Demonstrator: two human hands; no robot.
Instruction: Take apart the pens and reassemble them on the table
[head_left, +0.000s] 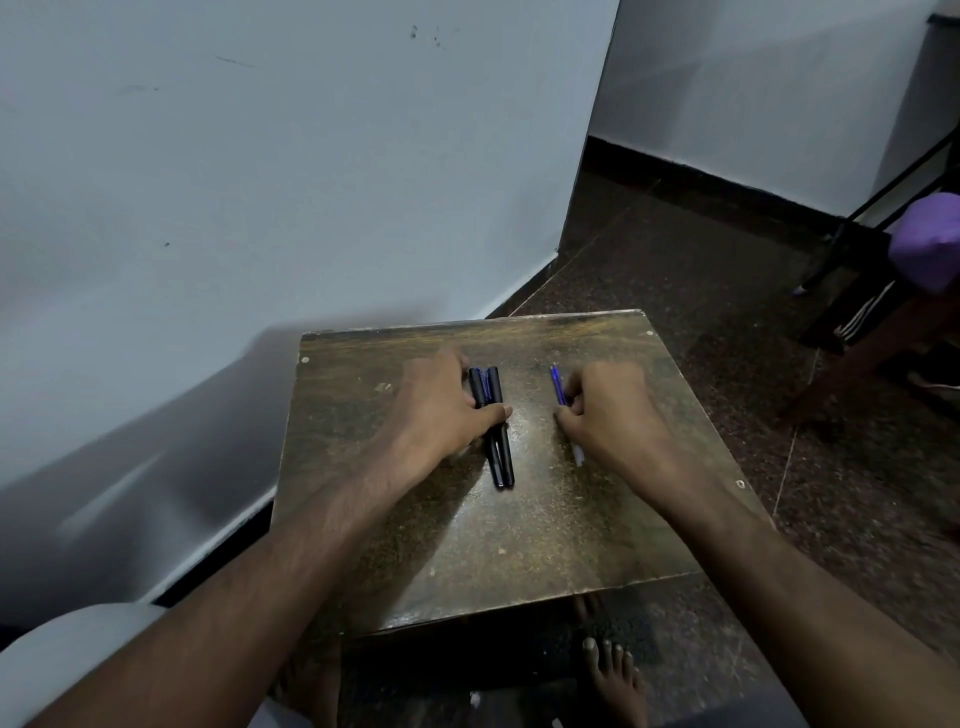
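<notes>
At the left, my left hand (436, 410) lies palm down on the worn brown surface (519, 530). Its grip is closed around a bundle of dark pens (493, 431), thumb pressed across their middle and fingers curled over the far side. The bundle looks like two black barrels with something blue between them at the far end, though I cannot count them for certain. Their long axis runs away from me, with the near ends poking out below my thumb and resting on the surface.

Near the middle there is a bare gap between the bundle and the next piece.

To the right, my right hand (608, 410) is curled into a narrow pinch on a thin blue refill (558, 385). It lies parallel to the bundle, blue end pointing away from me, and a pale end shows below my hand.

The refill lies just right of the bundle, so I judge the next joining brings my right hand leftward, keeping both axes lined up.
</notes>
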